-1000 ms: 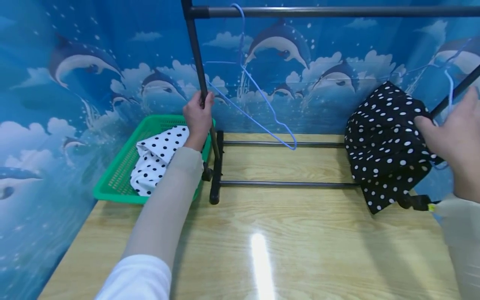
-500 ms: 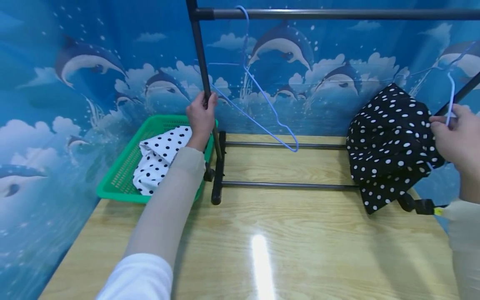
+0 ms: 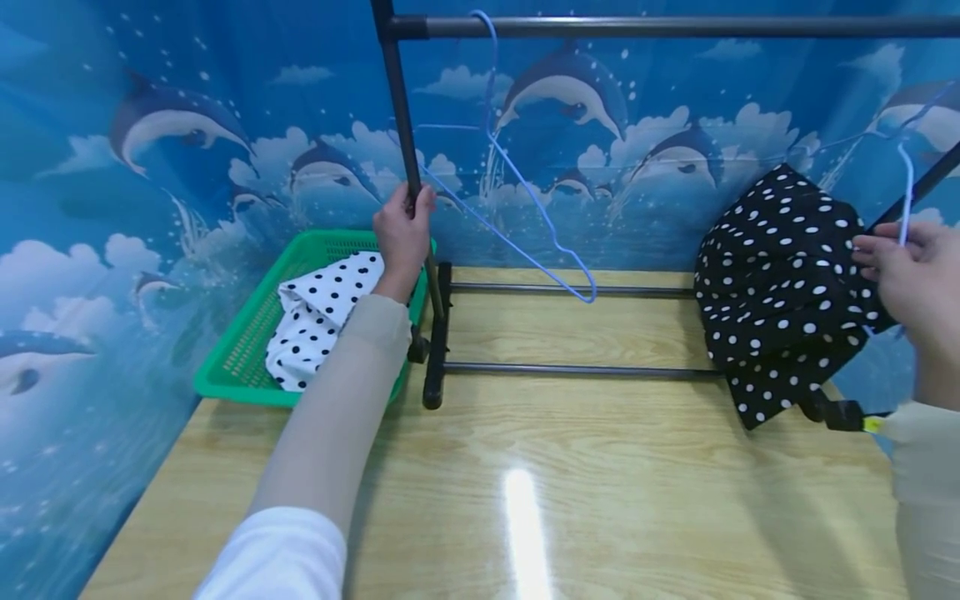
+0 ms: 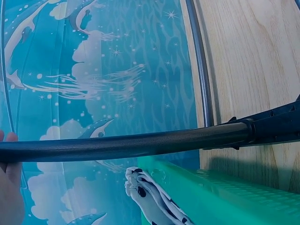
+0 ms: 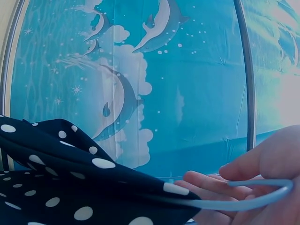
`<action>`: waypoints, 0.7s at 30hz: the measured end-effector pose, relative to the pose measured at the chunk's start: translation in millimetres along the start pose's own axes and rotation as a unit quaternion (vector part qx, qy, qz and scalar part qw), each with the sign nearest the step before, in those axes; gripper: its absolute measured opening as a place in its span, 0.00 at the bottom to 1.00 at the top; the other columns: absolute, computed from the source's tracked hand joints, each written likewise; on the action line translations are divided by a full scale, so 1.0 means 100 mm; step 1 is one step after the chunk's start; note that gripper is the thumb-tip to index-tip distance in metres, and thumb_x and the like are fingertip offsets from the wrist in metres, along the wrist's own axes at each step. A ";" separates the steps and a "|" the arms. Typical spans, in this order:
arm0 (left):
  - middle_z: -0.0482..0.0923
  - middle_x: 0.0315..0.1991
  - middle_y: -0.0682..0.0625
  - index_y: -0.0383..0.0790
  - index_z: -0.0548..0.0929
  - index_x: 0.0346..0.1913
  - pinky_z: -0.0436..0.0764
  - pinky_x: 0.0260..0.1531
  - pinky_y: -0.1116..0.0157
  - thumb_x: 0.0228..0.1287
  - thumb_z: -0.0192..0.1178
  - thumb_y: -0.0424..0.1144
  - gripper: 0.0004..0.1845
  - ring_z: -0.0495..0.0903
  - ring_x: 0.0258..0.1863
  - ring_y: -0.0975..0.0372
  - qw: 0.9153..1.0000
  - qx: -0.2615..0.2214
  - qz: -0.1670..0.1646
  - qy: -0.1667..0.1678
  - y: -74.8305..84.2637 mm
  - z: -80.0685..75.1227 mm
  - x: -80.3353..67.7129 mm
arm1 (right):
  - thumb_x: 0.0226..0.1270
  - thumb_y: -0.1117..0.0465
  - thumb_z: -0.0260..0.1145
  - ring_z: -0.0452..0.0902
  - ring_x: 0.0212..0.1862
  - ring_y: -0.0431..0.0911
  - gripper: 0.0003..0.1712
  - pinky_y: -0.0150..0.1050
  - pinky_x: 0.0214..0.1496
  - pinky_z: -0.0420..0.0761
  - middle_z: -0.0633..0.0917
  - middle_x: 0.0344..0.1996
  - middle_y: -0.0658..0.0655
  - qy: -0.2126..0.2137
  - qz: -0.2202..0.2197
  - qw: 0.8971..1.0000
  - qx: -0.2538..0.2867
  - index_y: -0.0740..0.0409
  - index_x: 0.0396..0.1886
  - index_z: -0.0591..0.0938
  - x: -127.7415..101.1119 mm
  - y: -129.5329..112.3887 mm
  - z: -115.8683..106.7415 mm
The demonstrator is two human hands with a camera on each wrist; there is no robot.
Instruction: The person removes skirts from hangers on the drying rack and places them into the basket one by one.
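Wooden table (image 3: 600, 492) with green basket (image 3: 247, 350), black rack base (image 3: 435, 333).

The black polka-dot garment (image 3: 780, 300) hangs bunched on a light blue wire hanger (image 3: 905, 196) above the right table end. The black rack post (image 3: 408, 167) stands upright beside the green basket (image 3: 247, 333).

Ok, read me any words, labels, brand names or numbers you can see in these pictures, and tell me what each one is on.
None: no view shows readable text.
The backdrop carries only dolphins and clouds.
The black garment and the white cloth in the green basket bear only dots.
The rack post, blue hangers and table show no label.
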State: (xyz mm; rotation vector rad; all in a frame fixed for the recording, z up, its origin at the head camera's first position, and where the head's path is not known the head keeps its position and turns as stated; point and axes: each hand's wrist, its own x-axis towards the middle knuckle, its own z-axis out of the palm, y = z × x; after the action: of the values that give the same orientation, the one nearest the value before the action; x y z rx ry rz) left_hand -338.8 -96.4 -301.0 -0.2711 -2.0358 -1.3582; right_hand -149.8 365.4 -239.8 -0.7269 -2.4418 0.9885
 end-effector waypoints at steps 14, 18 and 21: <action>0.86 0.43 0.48 0.37 0.82 0.48 0.79 0.44 0.73 0.74 0.52 0.48 0.17 0.84 0.42 0.64 1.000 -0.006 0.000 -0.003 -0.02 0.00 0.00 | 0.78 0.50 0.40 0.74 0.36 0.21 0.09 0.13 0.38 0.72 0.75 0.36 0.31 -0.028 -0.007 0.990 0.141 0.32 0.45 0.67 -0.02 0.05 0.00; 0.86 0.42 0.48 0.37 0.82 0.48 0.80 0.41 0.71 0.74 0.52 0.46 0.16 0.84 0.41 0.64 1.000 -0.009 -0.001 -0.003 -0.02 0.00 0.01 | 0.76 0.50 0.44 0.77 0.34 0.22 0.08 0.15 0.38 0.74 0.77 0.35 0.32 -0.030 -0.014 0.978 0.208 0.37 0.46 0.70 0.01 0.08 0.01; 0.86 0.41 0.47 0.37 0.82 0.48 0.80 0.40 0.70 0.74 0.52 0.46 0.16 0.84 0.40 0.63 1.000 -0.011 -0.001 -0.002 -0.02 -0.01 0.01 | 0.75 0.50 0.46 0.79 0.34 0.24 0.09 0.16 0.36 0.75 0.80 0.34 0.35 -0.030 -0.017 0.963 0.267 0.41 0.47 0.72 0.03 0.11 0.01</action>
State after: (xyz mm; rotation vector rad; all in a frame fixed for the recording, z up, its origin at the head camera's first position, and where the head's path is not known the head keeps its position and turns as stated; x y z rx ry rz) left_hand -340.0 -97.9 -301.6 -0.2812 -2.0254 -1.3843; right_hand -149.6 373.1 -247.9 -0.4663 -2.0710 1.5812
